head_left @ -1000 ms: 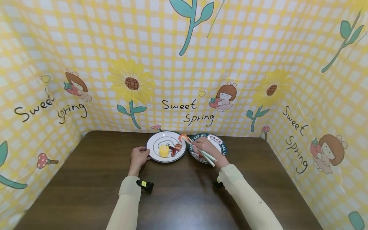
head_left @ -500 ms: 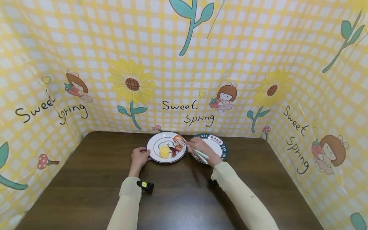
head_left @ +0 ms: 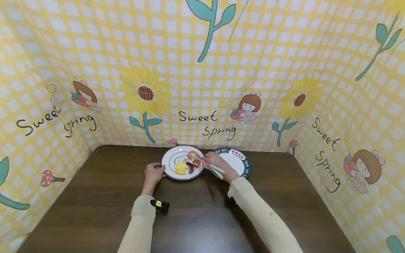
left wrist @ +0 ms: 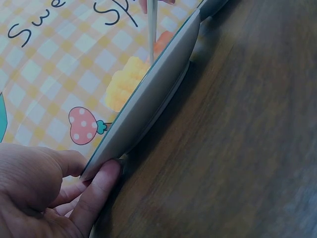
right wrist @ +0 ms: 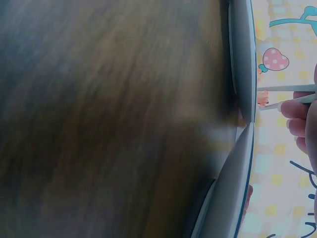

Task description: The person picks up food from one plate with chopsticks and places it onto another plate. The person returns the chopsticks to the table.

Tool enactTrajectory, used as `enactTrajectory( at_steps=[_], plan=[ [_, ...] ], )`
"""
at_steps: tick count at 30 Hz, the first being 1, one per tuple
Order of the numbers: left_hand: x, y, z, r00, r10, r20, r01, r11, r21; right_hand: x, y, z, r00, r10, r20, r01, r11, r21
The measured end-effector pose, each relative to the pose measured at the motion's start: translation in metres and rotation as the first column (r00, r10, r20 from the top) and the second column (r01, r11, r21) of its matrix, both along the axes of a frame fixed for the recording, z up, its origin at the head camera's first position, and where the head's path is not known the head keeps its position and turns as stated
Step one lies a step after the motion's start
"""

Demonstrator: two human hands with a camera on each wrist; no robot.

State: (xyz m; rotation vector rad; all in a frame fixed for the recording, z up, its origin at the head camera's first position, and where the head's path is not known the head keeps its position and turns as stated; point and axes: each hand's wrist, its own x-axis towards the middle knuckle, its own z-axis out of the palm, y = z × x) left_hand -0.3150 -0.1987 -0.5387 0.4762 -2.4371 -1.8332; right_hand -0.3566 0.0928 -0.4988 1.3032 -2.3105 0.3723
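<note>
In the head view my left hand (head_left: 154,174) holds the left rim of a white plate (head_left: 172,154). The left wrist view shows its thumb above the rim and a finger beneath. On that plate lie a yellow corn chunk (head_left: 181,167), a dark red curved piece (head_left: 191,168), a striped bacon-like piece (head_left: 196,163) and an orange-and-white shrimp-like piece (head_left: 193,154). My right hand (head_left: 218,162) grips pale chopsticks (head_left: 217,171), their tips by the shrimp-like piece; whether they still pinch it I cannot tell. Both chopsticks show slightly spread in the right wrist view.
Just right of the first plate stands a green-rimmed lettered plate (head_left: 235,160), partly covered by my right hand. Both plates lie at the far edge of the brown table (head_left: 190,218). A yellow checked cloth (head_left: 202,84) rises behind and along both sides.
My right hand has moved left with the chopsticks, bringing the shrimp-like piece from the gap between the plates onto the left plate. My left hand stays at the rim.
</note>
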Motion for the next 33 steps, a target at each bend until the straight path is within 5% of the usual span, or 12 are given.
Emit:
enactTrajectory(
  at_steps=[8, 15, 26, 33],
  plan=[
    [0.001, 0.000, -0.003, 1.000, 0.007, -0.001, -0.007, 1.000, -0.007, -0.006, -0.001, -0.007, 0.998, 0.031, -0.052, -0.031, 0.999, -0.008],
    [0.000, 0.000, -0.003, 1.000, 0.005, -0.006, -0.005, 1.000, -0.012, 0.006, -0.002, 0.005, 0.985, -0.114, 0.128, 0.107, 0.992, 0.065],
    [-0.002, -0.001, -0.004, 1.000, -0.001, 0.014, 0.001, 1.000, -0.016, 0.019, 0.011, 0.023, 0.995, -0.066, 0.071, 0.067, 0.998, -0.009],
    [-0.004, -0.002, -0.007, 1.000, -0.003, 0.020, 0.003, 1.000, -0.017, 0.036, 0.036, 0.034, 0.989, -0.053, 0.137, 0.072, 0.989, -0.133]
  ],
)
